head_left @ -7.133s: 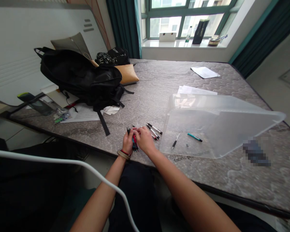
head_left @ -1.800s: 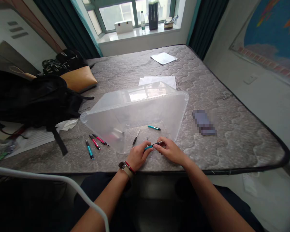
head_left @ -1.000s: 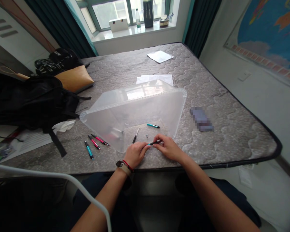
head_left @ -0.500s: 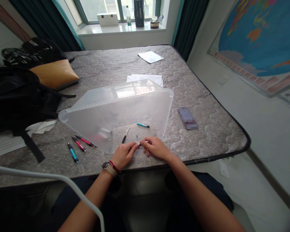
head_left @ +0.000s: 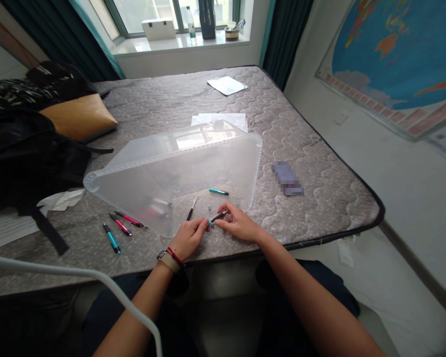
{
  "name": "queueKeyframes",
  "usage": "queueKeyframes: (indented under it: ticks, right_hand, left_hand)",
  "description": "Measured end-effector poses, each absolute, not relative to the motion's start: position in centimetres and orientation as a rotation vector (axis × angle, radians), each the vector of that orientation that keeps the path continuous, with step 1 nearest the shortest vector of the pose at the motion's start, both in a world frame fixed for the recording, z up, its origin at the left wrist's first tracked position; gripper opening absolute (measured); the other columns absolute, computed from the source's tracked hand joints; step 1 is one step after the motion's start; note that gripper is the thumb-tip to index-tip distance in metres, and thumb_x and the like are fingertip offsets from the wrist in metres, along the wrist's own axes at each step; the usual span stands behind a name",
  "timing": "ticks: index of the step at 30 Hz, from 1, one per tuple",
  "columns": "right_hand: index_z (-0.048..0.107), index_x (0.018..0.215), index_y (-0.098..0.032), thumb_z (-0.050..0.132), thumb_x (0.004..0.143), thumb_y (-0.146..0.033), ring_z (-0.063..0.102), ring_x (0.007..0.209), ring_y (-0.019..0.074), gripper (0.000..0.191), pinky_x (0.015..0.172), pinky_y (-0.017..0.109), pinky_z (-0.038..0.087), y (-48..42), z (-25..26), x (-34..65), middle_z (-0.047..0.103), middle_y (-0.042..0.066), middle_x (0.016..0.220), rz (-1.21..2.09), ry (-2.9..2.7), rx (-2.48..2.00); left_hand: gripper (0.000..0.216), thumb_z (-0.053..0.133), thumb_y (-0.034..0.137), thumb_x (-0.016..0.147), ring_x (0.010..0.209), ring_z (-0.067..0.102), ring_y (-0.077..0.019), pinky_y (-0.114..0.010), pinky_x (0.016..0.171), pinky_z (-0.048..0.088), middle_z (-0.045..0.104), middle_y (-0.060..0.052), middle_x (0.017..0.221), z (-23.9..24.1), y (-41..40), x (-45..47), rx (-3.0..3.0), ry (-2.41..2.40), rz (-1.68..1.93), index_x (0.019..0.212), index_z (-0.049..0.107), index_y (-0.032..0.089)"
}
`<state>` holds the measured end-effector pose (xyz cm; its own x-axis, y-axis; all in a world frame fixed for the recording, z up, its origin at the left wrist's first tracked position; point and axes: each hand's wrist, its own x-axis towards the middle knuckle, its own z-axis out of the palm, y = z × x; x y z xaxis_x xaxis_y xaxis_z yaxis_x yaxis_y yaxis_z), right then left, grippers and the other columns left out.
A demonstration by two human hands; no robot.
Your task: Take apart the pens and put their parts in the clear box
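Note:
Both my hands hold one teal-and-black pen (head_left: 217,217) near the front edge of the mattress (head_left: 312,144). My left hand (head_left: 188,238) pinches its teal end with fingers closed. My right hand (head_left: 238,225) grips the black end, fingers curled. Just beyond them lies a clear plastic bin (head_left: 171,168) tipped on its side. Inside it lie a teal pen (head_left: 219,192), a black pen (head_left: 191,212) and a small loose part (head_left: 210,207).
Three pens (head_left: 121,228), teal and red, lie left of the bin. A black backpack (head_left: 26,153) and tan cushion (head_left: 78,114) sit at the left. Papers (head_left: 226,85) lie farther back; a blurred flat object (head_left: 287,177) is right of the bin. A white cable (head_left: 78,277) crosses the lower left.
Earlier both hands held a bundle of pens left of the bin. They now hold a single pen in front of the bin's mouth; its black end has tilted up slightly.

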<state>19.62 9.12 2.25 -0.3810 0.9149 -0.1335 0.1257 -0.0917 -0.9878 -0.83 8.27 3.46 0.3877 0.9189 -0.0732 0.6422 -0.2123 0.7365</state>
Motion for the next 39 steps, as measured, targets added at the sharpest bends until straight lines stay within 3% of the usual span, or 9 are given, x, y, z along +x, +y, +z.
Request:
queueKeyframes:
  ticks: [6, 12, 18, 21, 24, 28, 31, 36, 39]
  right_hand:
    - [0.055, 0.092, -0.021, 0.068, 0.079, -0.047, 0.063, 0.053, 0.0133, 0.032, 0.041, 0.019, 0.047, 9.6, 2.3, 19.4, 0.061, -0.004, 0.066, 1.554, -1.308, -1.118]
    - [0.051, 0.095, -0.022, 0.068, 0.079, -0.050, 0.072, 0.080, 0.0187, 0.036, 0.058, 0.026, 0.058, 10.3, 3.3, 20.0, 0.070, 0.005, 0.101, 1.481, -0.892, -1.086]
    - [0.050, 0.099, -0.023, 0.068, 0.080, -0.047, 0.072, 0.092, 0.0207, 0.035, 0.076, 0.034, 0.060, 10.1, 3.0, 19.3, 0.071, 0.006, 0.104, 1.444, -0.811, -1.060]
    - [0.052, 0.098, -0.023, 0.070, 0.079, -0.046, 0.072, 0.090, 0.0205, 0.035, 0.076, 0.034, 0.060, 10.0, 2.8, 18.8, 0.072, 0.006, 0.102, 1.491, -0.821, -1.049]
    - [0.053, 0.097, -0.022, 0.071, 0.077, -0.047, 0.072, 0.084, 0.0202, 0.037, 0.072, 0.034, 0.060, 9.8, 2.6, 18.4, 0.073, 0.006, 0.097, 1.560, -0.870, -1.048]
    - [0.054, 0.097, -0.021, 0.072, 0.076, -0.046, 0.072, 0.086, 0.0211, 0.038, 0.076, 0.036, 0.059, 9.6, 1.9, 18.0, 0.073, 0.007, 0.098, 1.602, -0.877, -1.013]
    - [0.054, 0.101, -0.021, 0.070, 0.079, -0.044, 0.071, 0.088, 0.0210, 0.036, 0.076, 0.035, 0.059, 9.7, 1.9, 17.8, 0.072, 0.007, 0.101, 1.579, -0.877, -1.022]
    - [0.051, 0.110, -0.024, 0.056, 0.089, -0.044, 0.068, 0.097, 0.0197, 0.029, 0.080, 0.034, 0.058, 9.6, 3.2, 18.1, 0.067, 0.007, 0.111, 1.230, -0.955, -1.086]
    - [0.054, 0.118, -0.023, 0.052, 0.092, -0.042, 0.065, 0.093, 0.0193, 0.032, 0.080, 0.033, 0.056, 9.5, 3.2, 18.5, 0.066, 0.008, 0.107, 0.988, -1.164, -1.230]
  left_hand:
    - [0.045, 0.036, 0.044, 0.097, 0.059, 0.051, -0.0135, -0.025, 0.058, 0.034, 0.057, 0.001, 0.062, 3.5, 8.4, -0.8, 1.902, 1.342, 0.554, 0.072, 0.063, 0.018]
    - [0.044, 0.035, 0.046, 0.097, 0.055, 0.047, -0.0121, -0.024, 0.055, 0.034, 0.051, 0.002, 0.057, 3.2, 8.4, -0.8, 1.744, 1.403, 0.631, 0.077, 0.062, 0.018]
    - [0.039, 0.034, 0.050, 0.097, 0.045, 0.041, -0.0095, -0.022, 0.046, 0.034, 0.046, 0.005, 0.057, 2.6, 8.5, -0.6, 1.414, 1.355, 0.789, 0.092, 0.056, 0.019]
    - [0.036, 0.043, 0.053, 0.093, 0.045, 0.037, -0.0087, -0.021, 0.045, 0.033, 0.042, 0.007, 0.057, 2.6, 8.6, -0.5, 1.357, 1.426, 0.897, 0.099, 0.055, 0.020]
    - [0.038, 0.058, 0.052, 0.085, 0.055, 0.045, -0.0096, -0.022, 0.055, 0.039, 0.051, 0.005, 0.066, 2.9, 8.7, -0.5, 1.523, 1.521, 0.903, 0.106, 0.061, 0.020]
    - [0.032, 0.058, 0.049, 0.086, 0.070, 0.054, -0.0130, -0.024, 0.068, 0.041, 0.062, 0.000, 0.076, 2.9, 8.6, -0.6, 1.765, 1.511, 0.791, 0.089, 0.068, 0.019]
    - [0.034, 0.054, 0.047, 0.089, 0.064, 0.050, -0.0121, -0.023, 0.063, 0.038, 0.058, 0.002, 0.067, 2.6, 8.6, -0.7, 1.822, 1.524, 0.736, 0.076, 0.066, 0.018]
    - [0.030, 0.051, 0.041, 0.092, 0.062, 0.050, -0.0111, -0.022, 0.062, 0.037, 0.060, 0.002, 0.067, 2.8, 8.7, -0.7, 1.777, 1.566, 0.764, 0.077, 0.063, 0.018]
    - [0.030, 0.048, 0.041, 0.093, 0.063, 0.053, -0.0118, -0.022, 0.063, 0.038, 0.062, 0.002, 0.069, 3.1, 8.6, -0.6, 1.756, 1.577, 0.771, 0.078, 0.061, 0.019]
